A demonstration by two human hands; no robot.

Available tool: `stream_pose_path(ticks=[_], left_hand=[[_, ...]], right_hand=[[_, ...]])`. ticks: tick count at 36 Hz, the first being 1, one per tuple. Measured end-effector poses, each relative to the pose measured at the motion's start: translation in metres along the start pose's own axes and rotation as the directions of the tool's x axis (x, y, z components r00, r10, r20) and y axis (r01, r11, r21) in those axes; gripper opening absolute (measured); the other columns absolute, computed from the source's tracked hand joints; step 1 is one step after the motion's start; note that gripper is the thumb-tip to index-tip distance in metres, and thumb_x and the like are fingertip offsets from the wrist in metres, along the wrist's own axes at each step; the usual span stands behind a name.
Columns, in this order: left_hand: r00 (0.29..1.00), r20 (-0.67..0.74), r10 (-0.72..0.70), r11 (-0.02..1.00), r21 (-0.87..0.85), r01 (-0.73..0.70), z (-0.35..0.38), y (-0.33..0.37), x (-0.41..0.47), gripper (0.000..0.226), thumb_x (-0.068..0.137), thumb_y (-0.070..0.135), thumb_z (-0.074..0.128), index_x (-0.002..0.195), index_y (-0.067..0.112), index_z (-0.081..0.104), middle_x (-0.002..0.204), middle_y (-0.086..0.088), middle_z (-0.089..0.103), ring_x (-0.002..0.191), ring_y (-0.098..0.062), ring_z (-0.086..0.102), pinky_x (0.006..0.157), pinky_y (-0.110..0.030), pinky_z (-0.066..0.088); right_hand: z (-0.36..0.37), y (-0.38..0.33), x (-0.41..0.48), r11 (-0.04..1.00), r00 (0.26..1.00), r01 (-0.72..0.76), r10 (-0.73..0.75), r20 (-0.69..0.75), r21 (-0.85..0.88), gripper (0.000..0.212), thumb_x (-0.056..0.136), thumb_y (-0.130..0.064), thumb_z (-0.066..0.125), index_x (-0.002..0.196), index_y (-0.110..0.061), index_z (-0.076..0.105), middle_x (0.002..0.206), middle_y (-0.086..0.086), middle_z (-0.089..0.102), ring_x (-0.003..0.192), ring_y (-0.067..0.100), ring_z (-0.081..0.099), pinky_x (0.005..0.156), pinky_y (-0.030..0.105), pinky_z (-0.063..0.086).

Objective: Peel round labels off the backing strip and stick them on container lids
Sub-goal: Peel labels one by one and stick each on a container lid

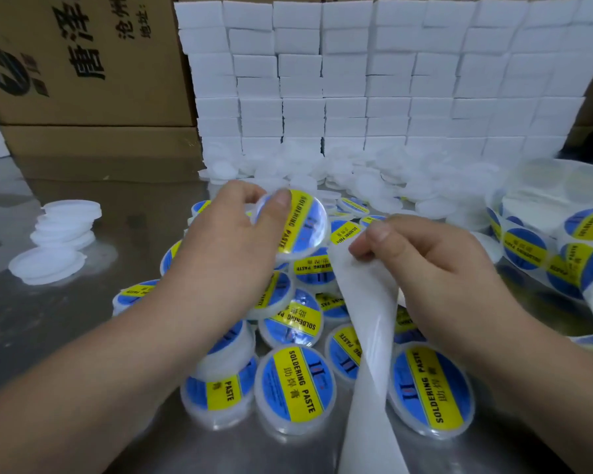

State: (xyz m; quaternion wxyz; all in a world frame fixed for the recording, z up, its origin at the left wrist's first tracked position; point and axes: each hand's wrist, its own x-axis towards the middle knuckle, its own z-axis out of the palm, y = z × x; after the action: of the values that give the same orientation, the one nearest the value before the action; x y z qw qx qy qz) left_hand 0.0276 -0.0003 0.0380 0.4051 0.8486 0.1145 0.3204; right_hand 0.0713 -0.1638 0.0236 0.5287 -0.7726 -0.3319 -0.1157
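- Head view, surface [65,336]: heaped with labelled lids [295,388] under both hands.
- backing strip [367,336]: bare white, hanging down from right hand [425,258], pinched between thumb and curled fingers.
- left hand [233,241]: raised, fingers curled round held lid [305,230], thumb pressing its label.
- Step, judged: smoothing label; next needs lid set down, blank lid [69,208] fetched.

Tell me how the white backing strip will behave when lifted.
Probably floppy: the backing strip twists and drapes below the right hand pinching it. Likely very light, since it looks paper-thin. Its sheen suggests a slick face that may slip.
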Motion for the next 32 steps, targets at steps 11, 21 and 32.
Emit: stream_pose_path(ticks=[11, 21, 32], left_hand=[[0.998, -0.023, -0.053, 0.999, 0.012, 0.053, -0.004, -0.004, 0.01, 0.026, 0.089, 0.041, 0.047, 0.113, 0.035, 0.043, 0.069, 0.004, 0.061, 0.047, 0.004, 0.052, 0.045, -0.019, 0.038], [0.899, 0.437, 0.018, 0.788, -0.559, 0.257, -0.002, 0.014, -0.01, 0.021, 0.082, 0.027, 0.054, 0.095, 0.019, 0.068, 0.074, -0.005, 0.07, 0.063, -0.018, 0.064, 0.054, -0.023, 0.053], [0.888, 0.458, 0.045, 0.593, -0.727, 0.345, -0.003, 0.011, -0.009, 0.048, 0.066, 0.03, 0.058, 0.111, 0.013, 0.061, 0.111, -0.016, 0.067, 0.101, -0.03, 0.065, 0.079, -0.036, 0.053]], right_hand=[[-0.001, -0.001, 0.0, 0.995, 1.0, 0.022, -0.02, -0.015, 0.101, 0.019, 0.072, -0.032, 0.054, 0.088, -0.038, 0.063, 0.088, -0.014, 0.066, 0.086, 0.005, 0.061, 0.078, 0.024, 0.048], [-0.002, -0.009, -0.007, 0.936, 0.961, 0.213, -0.252, 0.111, 0.281, 0.026, 0.07, -0.025, 0.054, 0.095, -0.023, 0.062, 0.102, -0.006, 0.064, 0.104, 0.008, 0.06, 0.089, 0.021, 0.045], [-0.007, -0.016, -0.012, 0.886, 0.913, 0.197, -0.322, 0.251, 0.42, 0.024, 0.072, -0.02, 0.055, 0.093, -0.014, 0.067, 0.092, 0.005, 0.07, 0.086, 0.013, 0.068, 0.077, 0.02, 0.05]])
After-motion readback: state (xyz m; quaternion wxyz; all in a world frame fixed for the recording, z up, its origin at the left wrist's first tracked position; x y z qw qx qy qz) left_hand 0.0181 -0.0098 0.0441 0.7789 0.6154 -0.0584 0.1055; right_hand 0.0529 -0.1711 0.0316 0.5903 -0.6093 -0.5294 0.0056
